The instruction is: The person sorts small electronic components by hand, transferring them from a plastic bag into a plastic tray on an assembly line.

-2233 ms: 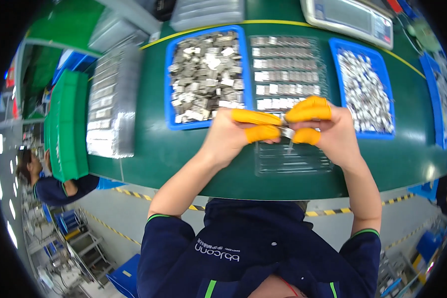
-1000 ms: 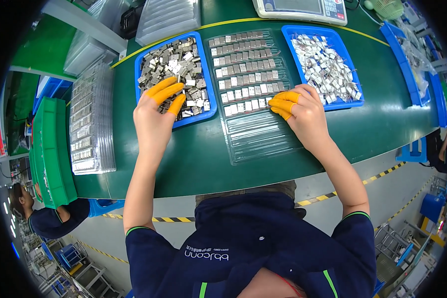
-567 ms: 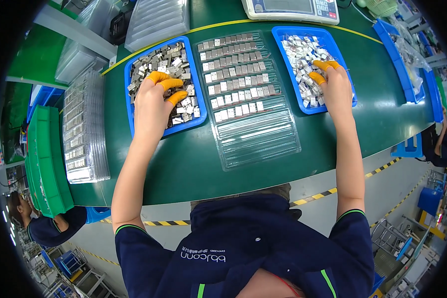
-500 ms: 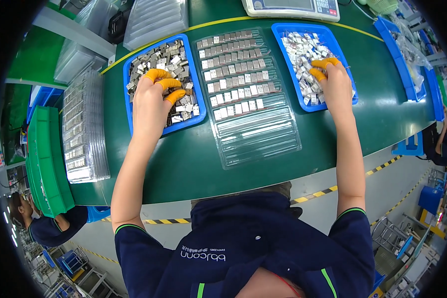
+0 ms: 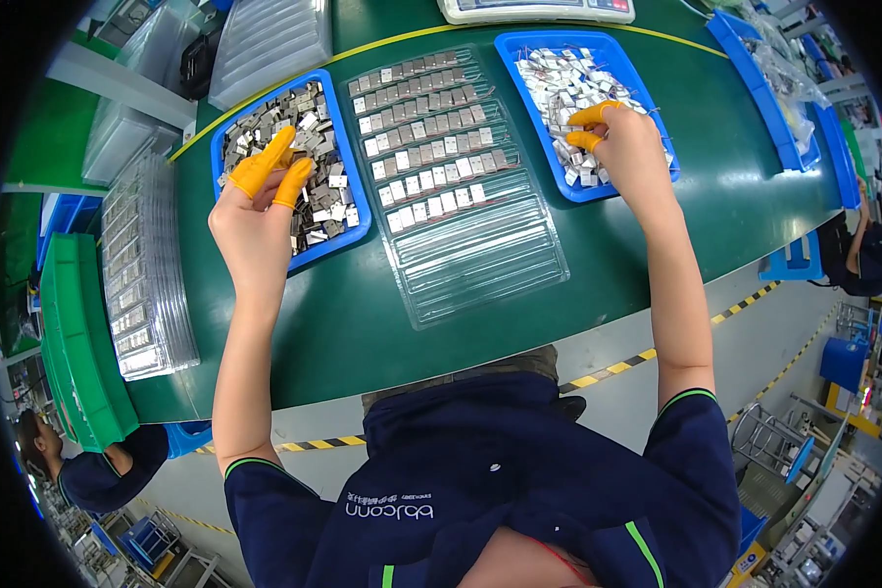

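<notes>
My left hand (image 5: 255, 216), yellow cots on its fingers, is over a blue bin (image 5: 355, 225) piled with small grey metal connector pieces (image 5: 318, 201). Its thumb and forefinger are stretched out and apart, with no piece plainly held. Over at the right, my right hand (image 5: 627, 152) dips its cotted fingertips, curled close together, into a second blue bin (image 5: 657, 181) of small white connector pieces (image 5: 559, 83). What those fingertips grip is hidden. Between the bins lies a clear plastic tray (image 5: 480, 260), its far rows filled with pieces and its near rows bare.
Stacked clear trays (image 5: 147, 284) stand at the left beside a green bin (image 5: 83, 343). A scale (image 5: 539, 10) sits at the far edge, with more clear trays (image 5: 269, 49) to its left. Blue bins (image 5: 769, 93) line the right; a co-worker (image 5: 108, 465) is at lower left.
My left hand has lifted and turned, its thumb and forefinger stretched out rather than curled into the pieces. My right fingers still work in the white pieces. The whole view has shifted slightly.
</notes>
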A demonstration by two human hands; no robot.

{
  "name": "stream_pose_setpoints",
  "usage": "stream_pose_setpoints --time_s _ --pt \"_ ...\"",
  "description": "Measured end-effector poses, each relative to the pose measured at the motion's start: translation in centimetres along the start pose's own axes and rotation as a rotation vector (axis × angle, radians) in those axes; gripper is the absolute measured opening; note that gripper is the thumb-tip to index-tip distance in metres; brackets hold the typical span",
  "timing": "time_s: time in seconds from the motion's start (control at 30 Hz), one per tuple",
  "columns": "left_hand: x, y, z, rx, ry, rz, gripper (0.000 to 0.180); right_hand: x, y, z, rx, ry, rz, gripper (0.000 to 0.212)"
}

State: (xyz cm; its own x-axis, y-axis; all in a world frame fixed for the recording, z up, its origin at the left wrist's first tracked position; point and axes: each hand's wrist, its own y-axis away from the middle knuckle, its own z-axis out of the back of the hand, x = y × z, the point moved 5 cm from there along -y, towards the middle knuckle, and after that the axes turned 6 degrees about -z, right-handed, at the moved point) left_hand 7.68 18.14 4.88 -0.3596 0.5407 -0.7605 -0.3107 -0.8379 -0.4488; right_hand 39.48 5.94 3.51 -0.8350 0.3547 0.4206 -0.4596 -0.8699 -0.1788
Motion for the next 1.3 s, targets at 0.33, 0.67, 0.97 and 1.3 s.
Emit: stream_pose_setpoints --time_s 0.33,0.67,0.97,1.3 --pt "-0.2 0.5 -2.0 0.163 0.569 0.448 0.022 0.1 -1.2 3.1 -0.205 0.165 -0.062 0.014" --pt "-2.5 0.3 -4.2 0.028 0.705 0.399 0.022 5.7 -1.9 1.1 0.015 -0.875 0.041 0.019" --pt "-2.4 0.7 -5.9 0.080 0.785 0.450 0.024 9.6 0.6 -3.0 0.235 -1.026 -0.014 0.017" --pt "-3.1 1.1 -6.2 0.227 0.615 0.354 0.023 8.9 1.2 -2.9 0.382 -0.829 -0.066 0.019"
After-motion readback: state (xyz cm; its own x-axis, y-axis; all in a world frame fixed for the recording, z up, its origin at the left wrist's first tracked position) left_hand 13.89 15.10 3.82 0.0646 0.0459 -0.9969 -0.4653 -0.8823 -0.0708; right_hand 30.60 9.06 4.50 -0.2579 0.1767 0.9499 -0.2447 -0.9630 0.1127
